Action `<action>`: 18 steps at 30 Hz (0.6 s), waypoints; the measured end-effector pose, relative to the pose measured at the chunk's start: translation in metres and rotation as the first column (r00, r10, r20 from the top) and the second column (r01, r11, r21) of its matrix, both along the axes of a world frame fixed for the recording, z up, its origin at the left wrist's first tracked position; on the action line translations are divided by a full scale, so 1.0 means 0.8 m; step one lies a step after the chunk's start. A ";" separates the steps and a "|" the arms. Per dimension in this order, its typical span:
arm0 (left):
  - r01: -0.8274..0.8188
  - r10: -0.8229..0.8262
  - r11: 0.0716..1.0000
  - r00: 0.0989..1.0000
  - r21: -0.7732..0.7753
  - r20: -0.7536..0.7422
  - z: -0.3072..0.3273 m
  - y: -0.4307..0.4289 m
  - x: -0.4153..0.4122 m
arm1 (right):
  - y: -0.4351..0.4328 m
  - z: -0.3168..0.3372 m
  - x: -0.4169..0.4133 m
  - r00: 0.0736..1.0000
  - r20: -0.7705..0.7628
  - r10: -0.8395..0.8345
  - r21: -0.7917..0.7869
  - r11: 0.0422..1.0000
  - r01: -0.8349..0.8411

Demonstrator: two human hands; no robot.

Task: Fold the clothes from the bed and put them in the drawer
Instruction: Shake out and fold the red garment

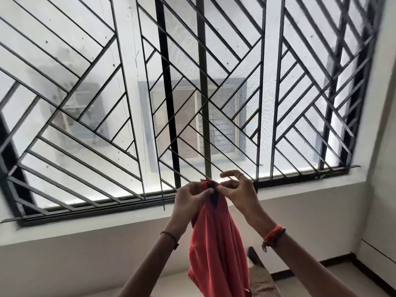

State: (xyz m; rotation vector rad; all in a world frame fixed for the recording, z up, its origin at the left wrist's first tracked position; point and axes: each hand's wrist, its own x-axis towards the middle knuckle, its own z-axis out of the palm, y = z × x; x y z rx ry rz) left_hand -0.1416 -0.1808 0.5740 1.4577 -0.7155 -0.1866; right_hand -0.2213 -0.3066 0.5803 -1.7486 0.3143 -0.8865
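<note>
We hold a coral-red fabric garment (216, 243) raised before a black diagonal-bar metal window grille (128, 103). Our left hand (189, 197) and right hand (239, 192) pinch its dark-trimmed top edge, close together; the cloth hangs below them.

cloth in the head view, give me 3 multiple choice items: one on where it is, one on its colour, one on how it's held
1. Where is the cloth?
A in a drawer
B held up before the window
C flat on the floor

2. Its main colour?
A red
B blue
C white

3. How is it held?
A by one hand only
B both hands pinch its top
C draped over a wrist

Answers:
1 B, it hangs in the air before the window.
2 A, the fabric is red with a dark trim.
3 B, left hand and right hand pinch its top edge.
</note>
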 end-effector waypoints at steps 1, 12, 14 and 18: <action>-0.009 0.008 1.000 0.999 0.021 0.032 -0.001 -0.001 0.000 | -0.001 -0.002 0.000 1.000 0.003 -0.001 0.010 1.000 0.001; -0.156 0.080 0.967 0.937 0.201 0.340 0.002 -0.005 0.000 | -0.008 -0.009 -0.008 0.991 0.039 0.126 0.074 0.989 -0.128; -0.072 0.009 0.980 0.946 0.184 0.324 0.009 -0.004 0.000 | -0.011 -0.010 -0.009 0.987 0.039 0.153 0.088 0.984 -0.156; -0.058 -0.096 0.946 0.889 0.318 0.448 0.023 -0.001 0.003 | -0.015 -0.009 -0.010 0.974 0.056 0.219 0.121 0.967 -0.224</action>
